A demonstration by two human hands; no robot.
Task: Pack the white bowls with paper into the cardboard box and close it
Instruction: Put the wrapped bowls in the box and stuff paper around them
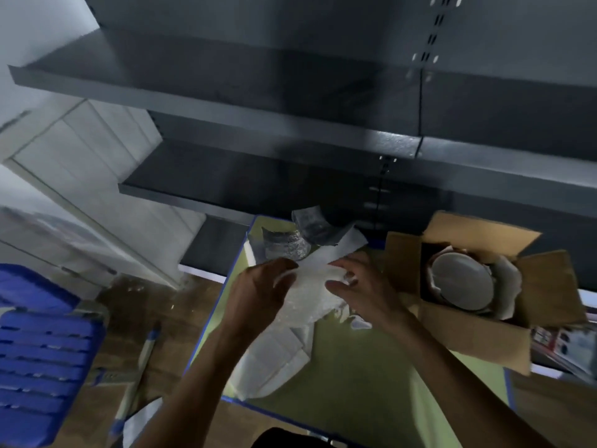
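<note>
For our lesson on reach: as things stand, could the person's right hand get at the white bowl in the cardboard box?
Probably yes. The cardboard box stands open beside the right hand, flaps out, the white bowl uncovered. The hand grips paper, though, and must drop it first.

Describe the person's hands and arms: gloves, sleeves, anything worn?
Left hand and right hand are bare: no gloves. Forearms bare to the frame edge, no sleeves in view. No watch, ring or bracelet visible, though the picture is blurred.
</note>
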